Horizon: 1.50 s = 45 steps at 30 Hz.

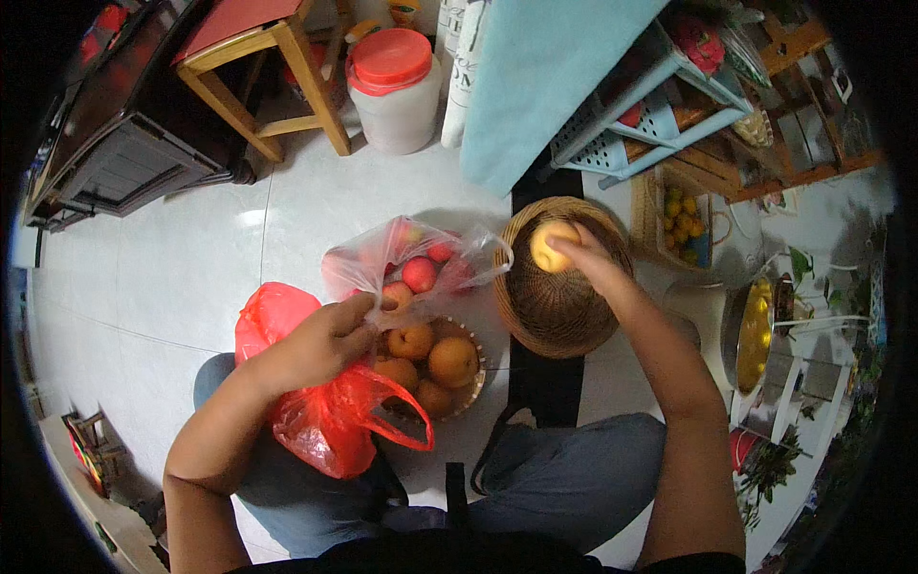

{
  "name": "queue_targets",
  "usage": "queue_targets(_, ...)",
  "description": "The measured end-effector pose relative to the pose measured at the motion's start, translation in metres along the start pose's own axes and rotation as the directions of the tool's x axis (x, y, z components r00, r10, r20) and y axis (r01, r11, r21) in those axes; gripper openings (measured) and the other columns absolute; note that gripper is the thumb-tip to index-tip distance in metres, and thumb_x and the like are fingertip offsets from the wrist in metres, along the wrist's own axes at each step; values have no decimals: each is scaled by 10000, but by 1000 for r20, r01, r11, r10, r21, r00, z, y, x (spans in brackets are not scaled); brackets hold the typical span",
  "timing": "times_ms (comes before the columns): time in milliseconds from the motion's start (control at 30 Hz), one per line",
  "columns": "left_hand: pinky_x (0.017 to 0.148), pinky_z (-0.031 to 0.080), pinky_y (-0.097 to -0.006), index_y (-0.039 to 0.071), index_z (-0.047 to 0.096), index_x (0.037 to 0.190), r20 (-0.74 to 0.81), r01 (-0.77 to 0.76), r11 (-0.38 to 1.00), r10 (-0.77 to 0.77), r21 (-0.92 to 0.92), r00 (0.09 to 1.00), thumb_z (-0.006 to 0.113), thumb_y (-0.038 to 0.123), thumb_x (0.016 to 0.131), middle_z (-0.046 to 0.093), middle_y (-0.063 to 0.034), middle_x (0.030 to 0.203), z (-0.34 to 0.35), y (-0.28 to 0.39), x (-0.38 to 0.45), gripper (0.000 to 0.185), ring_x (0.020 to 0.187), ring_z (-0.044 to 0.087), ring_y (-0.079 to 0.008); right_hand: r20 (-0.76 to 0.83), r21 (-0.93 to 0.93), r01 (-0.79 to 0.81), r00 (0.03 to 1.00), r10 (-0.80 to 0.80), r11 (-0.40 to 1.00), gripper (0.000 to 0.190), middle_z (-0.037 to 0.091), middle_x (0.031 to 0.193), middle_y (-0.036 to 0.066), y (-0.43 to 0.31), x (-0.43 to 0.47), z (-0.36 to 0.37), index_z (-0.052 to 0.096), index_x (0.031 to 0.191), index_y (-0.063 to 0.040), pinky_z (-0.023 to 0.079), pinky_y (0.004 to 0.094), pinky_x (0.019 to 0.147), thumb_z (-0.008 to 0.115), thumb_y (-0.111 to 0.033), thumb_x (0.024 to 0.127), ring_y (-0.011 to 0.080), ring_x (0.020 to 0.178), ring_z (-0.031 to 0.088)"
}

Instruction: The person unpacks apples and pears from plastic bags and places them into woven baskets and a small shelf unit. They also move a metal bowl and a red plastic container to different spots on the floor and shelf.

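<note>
My right hand (592,258) holds a yellow apple (552,246) over the wicker basket (527,316), whose visible inside shows no other fruit. My left hand (333,341) has its fingers pinched on the rim of a clear plastic bag (380,251) that holds several red apples (419,275). Just below that bag, a round bowl with a beaded rim (479,384) contains several brown-orange pears (453,361). A red plastic bag (326,430) lies on my left leg, under my left wrist; what is inside it is hidden.
A lidded white tub (394,107) and a wooden stool (301,64) stand beyond the bags. Pale blue cloth (531,93) hangs near the basket. To the right are a blue rack (645,158), a box of small yellow-green fruit (681,222) and a metal pot (731,337).
</note>
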<state>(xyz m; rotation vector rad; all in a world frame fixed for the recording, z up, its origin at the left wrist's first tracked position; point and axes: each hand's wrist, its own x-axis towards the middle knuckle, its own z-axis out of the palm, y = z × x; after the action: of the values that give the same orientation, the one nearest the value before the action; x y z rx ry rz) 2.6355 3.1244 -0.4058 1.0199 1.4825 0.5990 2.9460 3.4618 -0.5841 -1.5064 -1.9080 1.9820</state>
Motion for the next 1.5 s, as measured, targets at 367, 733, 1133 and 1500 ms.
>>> queue_targets(367,897,460,-290,-39,332,1516,3,20,999,-20,-41,1000,426,96,1036,735,-112,946,-4,-10,10,508,928,630,-141,38,-902,140,968,-248,409,676,507,1272,184,30,-20,49,538,1346,-72,473,472,1002,802,-364,796,370,1207,543)
queue_targets(733,938,460,-311,5,475,1387,6,94,989,-95,113,995,559,161,996,609,-112,1087,0,-13,21,429,1053,574,-177,581,-592,802,490,-650,76,184,644,1005,146,-55,22,235,633,1031,-51,575,402,738,594,-160,888,310,875,676)
queue_targets(1133,958,478,-321,-44,312,1534,-51,4,980,6,200,999,496,80,1017,686,-136,1137,-5,-25,23,562,1066,655,-167,462,-627,734,619,-635,260,672,596,1169,217,-43,-5,190,499,1306,-54,542,458,892,821,-229,742,380,1064,644)
queue_targets(1500,893,503,-392,-26,462,1383,-66,-41,994,48,104,997,556,160,977,661,-252,1100,-7,-40,27,456,1124,655,-334,-143,-799,41,956,-256,600,790,634,1196,227,37,-8,58,465,1328,-78,503,501,946,856,-399,722,422,1085,630)
